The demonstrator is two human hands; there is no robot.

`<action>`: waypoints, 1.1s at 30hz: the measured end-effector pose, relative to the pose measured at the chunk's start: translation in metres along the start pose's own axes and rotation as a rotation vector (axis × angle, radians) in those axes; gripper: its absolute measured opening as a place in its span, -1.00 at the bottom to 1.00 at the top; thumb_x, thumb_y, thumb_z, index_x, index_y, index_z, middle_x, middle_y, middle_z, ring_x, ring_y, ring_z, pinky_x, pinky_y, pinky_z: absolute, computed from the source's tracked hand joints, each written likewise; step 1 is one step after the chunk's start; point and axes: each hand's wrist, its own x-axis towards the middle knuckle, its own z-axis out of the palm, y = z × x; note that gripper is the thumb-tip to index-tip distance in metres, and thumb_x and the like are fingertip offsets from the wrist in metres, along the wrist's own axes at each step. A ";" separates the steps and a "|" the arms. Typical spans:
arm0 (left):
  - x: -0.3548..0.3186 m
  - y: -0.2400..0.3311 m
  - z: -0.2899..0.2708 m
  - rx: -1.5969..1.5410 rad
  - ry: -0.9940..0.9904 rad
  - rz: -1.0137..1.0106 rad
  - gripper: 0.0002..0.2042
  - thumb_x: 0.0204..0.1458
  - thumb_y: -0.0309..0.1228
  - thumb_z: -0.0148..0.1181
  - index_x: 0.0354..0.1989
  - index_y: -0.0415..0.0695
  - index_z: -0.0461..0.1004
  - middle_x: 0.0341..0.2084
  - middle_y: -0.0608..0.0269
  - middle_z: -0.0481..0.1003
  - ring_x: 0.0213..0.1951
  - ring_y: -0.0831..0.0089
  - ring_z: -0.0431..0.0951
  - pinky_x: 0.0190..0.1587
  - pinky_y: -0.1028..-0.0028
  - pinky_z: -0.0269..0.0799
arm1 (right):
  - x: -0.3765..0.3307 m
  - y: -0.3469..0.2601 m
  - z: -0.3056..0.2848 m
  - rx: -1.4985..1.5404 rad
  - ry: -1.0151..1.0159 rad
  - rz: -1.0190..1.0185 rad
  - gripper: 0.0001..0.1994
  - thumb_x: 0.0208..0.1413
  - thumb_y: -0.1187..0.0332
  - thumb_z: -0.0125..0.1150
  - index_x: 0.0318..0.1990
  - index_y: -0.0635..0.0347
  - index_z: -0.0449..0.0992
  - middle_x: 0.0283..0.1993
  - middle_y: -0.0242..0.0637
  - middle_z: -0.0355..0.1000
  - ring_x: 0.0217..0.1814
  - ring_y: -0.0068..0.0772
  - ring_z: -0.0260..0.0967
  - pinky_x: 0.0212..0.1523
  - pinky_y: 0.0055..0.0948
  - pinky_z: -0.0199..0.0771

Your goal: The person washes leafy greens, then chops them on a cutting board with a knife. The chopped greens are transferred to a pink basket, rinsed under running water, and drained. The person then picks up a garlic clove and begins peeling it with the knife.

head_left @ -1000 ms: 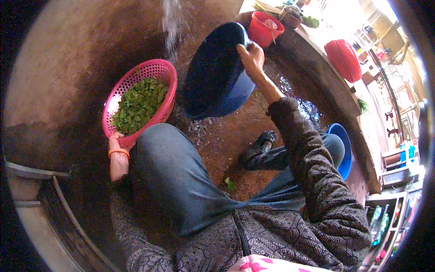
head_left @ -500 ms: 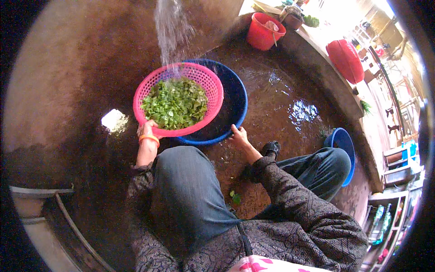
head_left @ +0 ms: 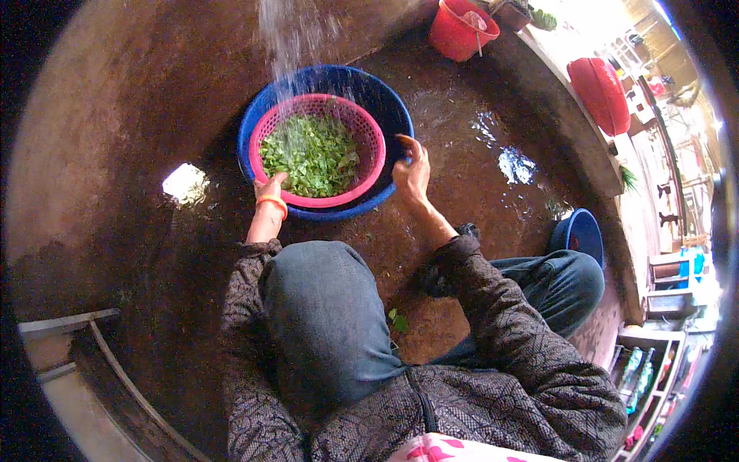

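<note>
A pink perforated colander [head_left: 375, 146] full of chopped green leaves [head_left: 312, 158] sits inside a wide blue basin [head_left: 258, 100]. My left hand [head_left: 270, 187], with an orange band at the wrist, is closed around the colander's near-left rim, thumb on top. At the basin's right rim is my right hand [head_left: 412, 169], its fingers bent and apart with nothing in them; whether it touches the rim is hard to tell. A stream of water [head_left: 289, 38] falls from above onto the leaves.
A red bucket [head_left: 463, 31] stands by a low ledge at the far right. Another blue basin [head_left: 579, 233] is beside my right knee. The brown floor [head_left: 454, 165] is wet. A red rounded container [head_left: 600, 94] and a rack [head_left: 650, 362] are farther right.
The blue basin has shifted left and away, beneath the colander, which now sits lower inside it. My right hand has moved up along the basin's right side. Water keeps falling.
</note>
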 end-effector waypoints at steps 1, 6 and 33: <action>-0.003 0.004 -0.001 0.055 -0.038 0.040 0.12 -0.24 -0.29 0.45 0.44 -0.39 -0.21 0.45 -0.13 -0.09 0.45 0.16 0.01 0.44 0.34 -0.06 | 0.017 -0.016 -0.007 0.173 -0.126 0.051 -0.81 0.00 0.53 0.09 -0.35 0.16 0.66 -0.34 -0.18 0.56 -0.23 -0.24 0.54 -0.12 -0.33 0.50; -0.036 0.029 -0.009 0.301 -0.107 0.248 -0.08 -0.26 -0.23 0.43 0.37 -0.20 0.15 0.36 -0.16 0.13 0.38 0.10 0.14 0.35 0.29 0.11 | 0.062 -0.087 0.010 0.342 -0.095 -0.238 -0.90 0.03 0.46 0.18 -0.37 0.11 0.63 -0.33 -0.18 0.54 -0.31 -0.08 0.53 -0.24 -0.20 0.51; -0.024 0.204 0.012 0.738 0.690 1.180 -0.67 -0.02 -0.31 0.18 -0.05 -0.05 0.51 -0.17 0.02 0.51 -0.04 -0.01 0.51 -0.01 0.08 0.48 | -0.016 -0.300 -0.028 0.674 -0.984 -1.071 -0.72 -0.06 0.42 0.31 -0.20 0.23 0.40 -0.24 -0.08 0.38 -0.08 0.09 0.39 -0.07 -0.06 0.42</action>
